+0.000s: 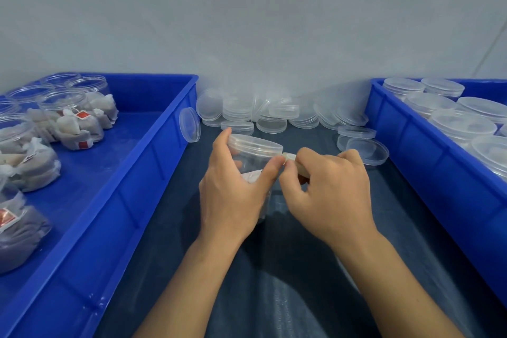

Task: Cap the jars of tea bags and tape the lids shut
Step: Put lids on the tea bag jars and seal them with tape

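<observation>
A clear plastic jar [253,158] with a clear lid [255,143] on it stands on the dark table at the centre. My left hand [233,189] grips the jar's side, thumb up near the lid's rim. My right hand [332,189] pinches a small roll of tape [295,163] right beside the jar, its end at the lid's edge under my left thumb. Tea bags inside the jar are mostly hidden by my left hand.
A blue tray [153,162] on the left holds several uncapped jars of tea bags [71,118]. A blue tray [411,145] on the right holds several capped jars [463,123]. Loose clear lids [271,115] pile along the back wall; one lid [189,124] leans on the left tray.
</observation>
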